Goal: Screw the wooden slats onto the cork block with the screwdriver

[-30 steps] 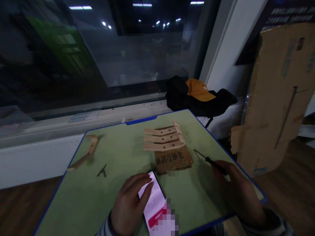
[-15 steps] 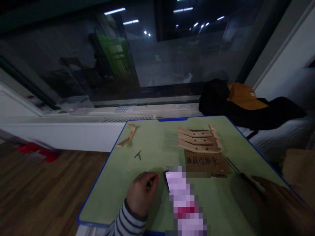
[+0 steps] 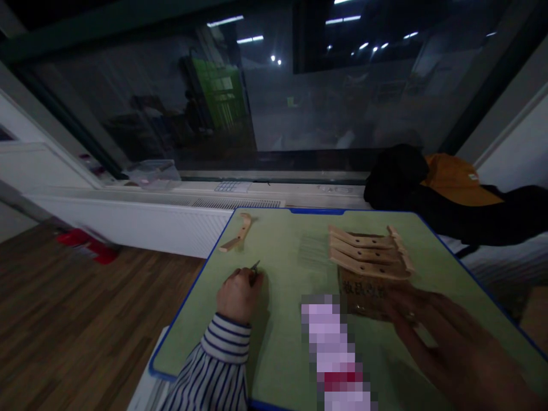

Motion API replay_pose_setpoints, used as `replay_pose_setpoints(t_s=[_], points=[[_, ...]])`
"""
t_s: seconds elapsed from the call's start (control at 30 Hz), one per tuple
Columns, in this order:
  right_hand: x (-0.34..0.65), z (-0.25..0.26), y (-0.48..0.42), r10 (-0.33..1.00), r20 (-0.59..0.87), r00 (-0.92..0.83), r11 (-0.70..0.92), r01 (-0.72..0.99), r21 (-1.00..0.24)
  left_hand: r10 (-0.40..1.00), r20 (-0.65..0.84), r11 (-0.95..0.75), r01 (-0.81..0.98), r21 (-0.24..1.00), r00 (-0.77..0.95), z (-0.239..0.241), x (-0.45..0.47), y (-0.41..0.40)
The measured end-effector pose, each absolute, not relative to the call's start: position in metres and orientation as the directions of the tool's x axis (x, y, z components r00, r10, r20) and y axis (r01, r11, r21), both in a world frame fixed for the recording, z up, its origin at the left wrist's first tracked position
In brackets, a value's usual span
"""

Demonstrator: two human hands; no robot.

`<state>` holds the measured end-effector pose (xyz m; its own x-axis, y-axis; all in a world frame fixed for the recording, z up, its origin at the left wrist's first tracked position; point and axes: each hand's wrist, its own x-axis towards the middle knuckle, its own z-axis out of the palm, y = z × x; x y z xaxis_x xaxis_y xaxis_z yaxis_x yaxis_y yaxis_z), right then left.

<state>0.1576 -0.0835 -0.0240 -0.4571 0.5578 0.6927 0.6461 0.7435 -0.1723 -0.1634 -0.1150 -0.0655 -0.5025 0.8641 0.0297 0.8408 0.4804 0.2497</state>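
Observation:
My left hand (image 3: pixel 238 294), in a striped sleeve, is closed in a pinch on small dark screws (image 3: pixel 255 266) lying on the green table (image 3: pixel 291 274). My right hand (image 3: pixel 445 337) hovers low at the right with fingers stretched out, just in front of the brown wooden plaque (image 3: pixel 363 288); nothing shows in it. Three pale wooden slats joined to a cross piece (image 3: pixel 368 251) rest on the plaque's far end. A single curved wooden piece (image 3: pixel 237 234) lies at the table's far left corner. A phone with a lit, blurred screen (image 3: pixel 334 354) lies between my hands.
A white radiator (image 3: pixel 128 220) and a dark window run behind the table. Black clothing with an orange cap (image 3: pixel 458 180) sits on the sill at right. A red object (image 3: pixel 85 245) lies on the wooden floor at left. The table's blue edge (image 3: pixel 188 297) is close to my left hand.
My left hand left the phone and moved forward-left to the screws, closing on them. My right hand no longer shows the screwdriver it held and now has fingers spread. The view swung left.

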Motion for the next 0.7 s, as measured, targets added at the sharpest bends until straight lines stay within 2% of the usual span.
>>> replay_pose_setpoints(t_s=[0.07, 0.13, 0.27, 0.43, 0.7], points=[[0.134, -0.012, -0.08, 0.514, 0.633, -0.578, 0.781, 0.62, -0.068, 0.867, 0.028, 0.476, 0.844, 0.245, -0.497, -0.066, -0.161, -0.115], [0.113, -0.007, -0.076, 0.506, 0.571, -0.646, 0.804, 0.594, -0.041, 0.871, 0.03, 0.469, 0.849, 0.244, -0.49, -0.066, -0.16, -0.114], [0.079, -0.015, -0.068, 0.52, 0.499, -0.693, 0.841, 0.517, -0.158, 0.877, 0.046, 0.453, 0.855, 0.251, -0.478, -0.068, -0.159, -0.113], [0.059, -0.033, -0.059, 0.524, 0.49, -0.697, 0.847, 0.488, -0.212, 0.896, 0.06, 0.407, 0.867, 0.286, -0.441, -0.072, -0.161, -0.113], [0.063, -0.048, -0.056, 0.521, 0.534, -0.666, 0.852, 0.446, -0.274, 0.957, 0.11, 0.215, 0.913, 0.346, -0.267, -0.079, -0.152, -0.111]])
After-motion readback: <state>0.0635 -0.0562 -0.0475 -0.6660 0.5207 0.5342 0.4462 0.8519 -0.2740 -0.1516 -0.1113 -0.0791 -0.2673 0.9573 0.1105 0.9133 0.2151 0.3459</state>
